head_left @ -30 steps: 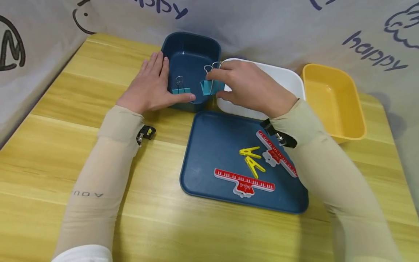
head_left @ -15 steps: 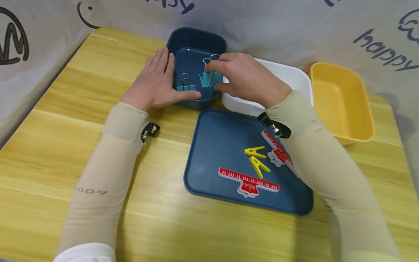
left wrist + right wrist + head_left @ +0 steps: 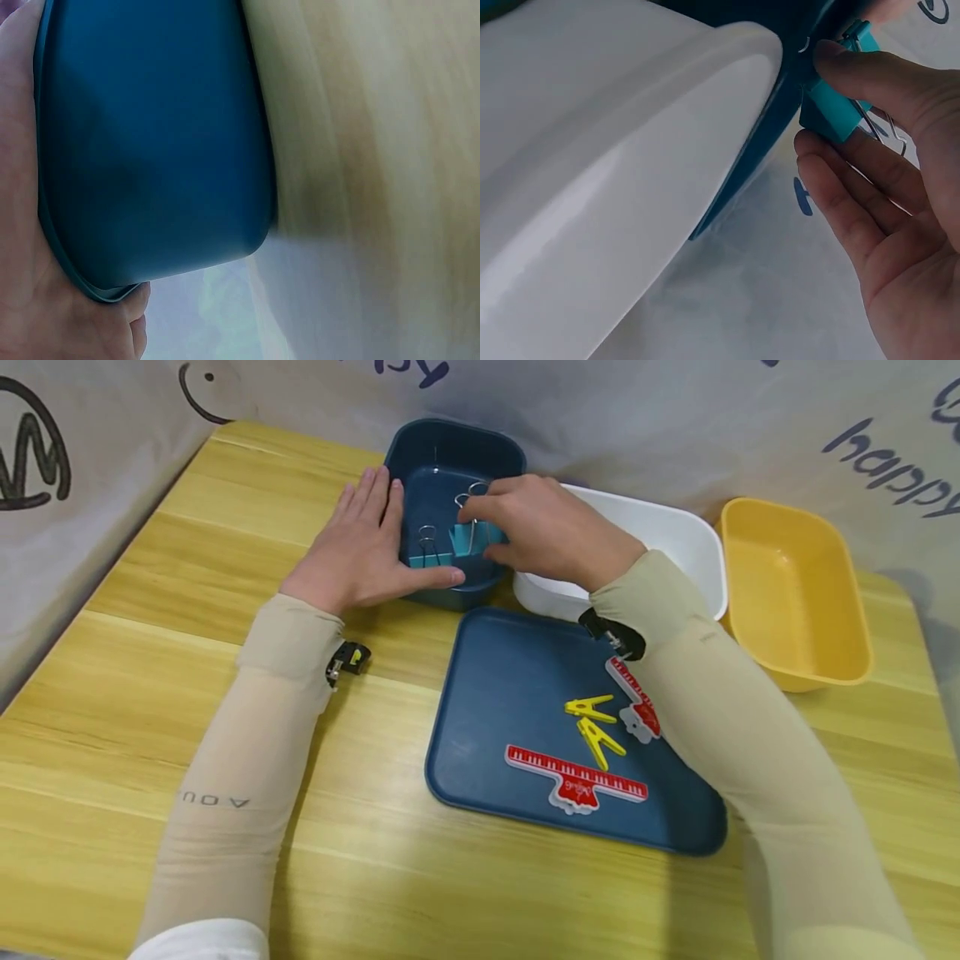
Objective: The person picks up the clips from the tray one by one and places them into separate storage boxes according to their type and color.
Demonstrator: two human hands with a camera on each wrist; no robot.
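Note:
My left hand (image 3: 360, 552) lies along the left rim of the dark blue bin (image 3: 429, 497), fingers straight and thumb stretched across the near end. The left wrist view shows the palm against the bin's rim (image 3: 43, 202). One teal binder clip (image 3: 430, 561) with wire handles stands inside, near the thumb. Over the bin's right part, my right hand (image 3: 558, 535) pinches a second teal binder clip (image 3: 463, 540). In the right wrist view, thumb and fingers hold that binder clip (image 3: 832, 111) close to the blue bin; part of it is hidden by the thumb.
A white bin (image 3: 686, 547) and a yellow bin (image 3: 795, 593) stand to the right. The blue tray (image 3: 487, 693) in front holds two yellow clothespins (image 3: 600, 743) and two red ruler-shaped clips (image 3: 577, 779), one partly under the right forearm. A marked white sheet (image 3: 637, 427) hangs behind.
My right hand has moved left with the binder clip, from the bin's right edge to farther over its inside. The left hand keeps its place on the rim. The head view has shifted slightly.

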